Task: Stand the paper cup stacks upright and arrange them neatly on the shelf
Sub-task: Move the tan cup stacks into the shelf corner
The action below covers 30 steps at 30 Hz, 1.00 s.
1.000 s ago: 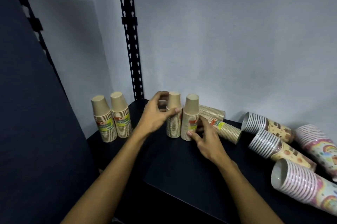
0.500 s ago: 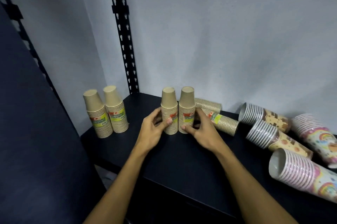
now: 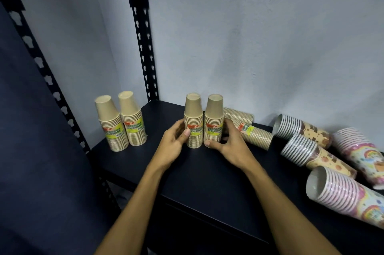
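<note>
Hands, left (image 3: 174, 144) and right (image 3: 228, 145), still grip two upright kraft stacks (image 3: 204, 123) mid-shelf (image 3: 207, 175), bare board leftward, unchanged since.

Left hand (image 3: 173, 142) and right hand (image 3: 229, 143) reaching forward, bare forearms extended, fingers curled, thumbs pointing inward

Place: a storeroom or shop stockroom.
Shelving: black shelf (image 3: 207, 171) on a slotted metal post (image 3: 143, 47).
Stock: wrapped packs of paper cups (image 3: 122, 123).
Backdrop: bare grey wall (image 3: 249, 36).
</note>
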Available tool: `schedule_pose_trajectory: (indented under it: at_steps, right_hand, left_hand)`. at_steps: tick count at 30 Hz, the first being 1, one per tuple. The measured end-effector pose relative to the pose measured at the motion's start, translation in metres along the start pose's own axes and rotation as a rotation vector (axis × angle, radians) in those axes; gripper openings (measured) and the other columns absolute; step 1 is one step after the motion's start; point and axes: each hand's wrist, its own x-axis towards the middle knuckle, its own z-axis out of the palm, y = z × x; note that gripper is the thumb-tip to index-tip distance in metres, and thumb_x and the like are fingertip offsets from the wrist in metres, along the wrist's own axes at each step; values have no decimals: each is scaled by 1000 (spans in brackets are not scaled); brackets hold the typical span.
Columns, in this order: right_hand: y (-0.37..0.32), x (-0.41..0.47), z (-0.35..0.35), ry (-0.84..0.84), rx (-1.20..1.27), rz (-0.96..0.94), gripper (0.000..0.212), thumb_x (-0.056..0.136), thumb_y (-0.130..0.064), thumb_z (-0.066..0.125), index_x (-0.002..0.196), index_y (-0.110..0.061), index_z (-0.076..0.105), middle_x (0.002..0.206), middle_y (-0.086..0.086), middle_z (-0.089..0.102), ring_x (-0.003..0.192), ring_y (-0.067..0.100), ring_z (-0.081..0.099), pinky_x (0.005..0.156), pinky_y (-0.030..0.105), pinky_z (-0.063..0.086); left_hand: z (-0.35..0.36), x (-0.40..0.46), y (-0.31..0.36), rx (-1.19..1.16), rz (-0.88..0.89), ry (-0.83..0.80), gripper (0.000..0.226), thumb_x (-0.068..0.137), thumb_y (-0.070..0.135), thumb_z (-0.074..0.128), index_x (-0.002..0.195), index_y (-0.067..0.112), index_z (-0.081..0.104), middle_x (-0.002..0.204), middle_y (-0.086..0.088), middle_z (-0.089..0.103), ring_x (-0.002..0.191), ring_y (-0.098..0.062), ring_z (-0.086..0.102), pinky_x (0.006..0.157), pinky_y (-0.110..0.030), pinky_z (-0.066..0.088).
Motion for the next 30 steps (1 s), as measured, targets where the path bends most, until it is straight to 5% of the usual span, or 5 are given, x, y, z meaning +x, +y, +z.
schedule_pose_trajectory:
  at_steps: [6,12,18,30]
  right_hand:
    - [6,3,-2,-3,11,5,87,79,-24,86,149,-27,34,143,-5,54,130,11,53,110,37,45]
    - [6,5,0,3,14,-2,86,75,-27,89,145,-26,39,130,-12,56,124,8,55,99,21,45]
    - [10,6,-2,-20,16,1,88,77,-26,88,149,-25,36,144,-6,54,133,10,51,112,38,44]
    - [8,6,-3,-50,56,-10,90,78,-20,87,150,-26,34,147,-4,53,134,11,52,112,36,43]
  left_hand:
    - [5,-1,3,-63,-72,25,68,89,46,70,145,24,38,137,9,59,125,-1,57,108,-28,45]
    - [6,1,-1,38,-19,103,51,85,28,77,126,12,52,122,3,66,114,-2,63,105,-37,51]
    - [5,0,0,59,14,88,45,91,22,71,131,9,54,125,0,66,119,-9,62,105,-34,51]
    - [7,-3,0,104,33,48,61,90,22,73,143,11,47,132,2,64,120,-3,62,100,-19,49]
